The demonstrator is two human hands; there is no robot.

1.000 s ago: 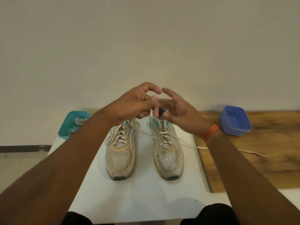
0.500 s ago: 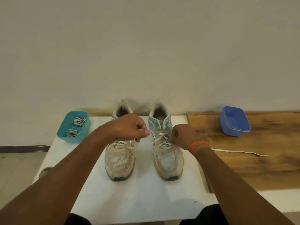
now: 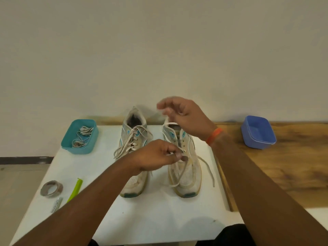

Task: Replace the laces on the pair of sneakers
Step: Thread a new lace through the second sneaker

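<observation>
Two worn white sneakers with teal accents stand side by side on the white table [image 3: 159,219], toes toward me. The left sneaker [image 3: 134,139] is laced, with loose ends draped over its side. The right sneaker [image 3: 186,167] has a cream lace [image 3: 207,167] partly undone, one end trailing down its right side. My left hand [image 3: 156,155] pinches the lace over the right sneaker's eyelets. My right hand [image 3: 184,114], with an orange wristband, is raised above the shoe's collar and blurred; a loop of lace rises to its fingers.
A teal tub [image 3: 79,136] with old laces sits at the table's back left. A blue tub [image 3: 258,132] stands on the wooden board [image 3: 284,166] to the right. A tape roll [image 3: 51,189], a green stick [image 3: 75,189] and a small tube [image 3: 56,205] lie front left.
Both hands were pulling lace ends apart at the shoe's middle. My right hand has since risen above the collar with the lace, and my left hand has shifted right onto the eyelets.
</observation>
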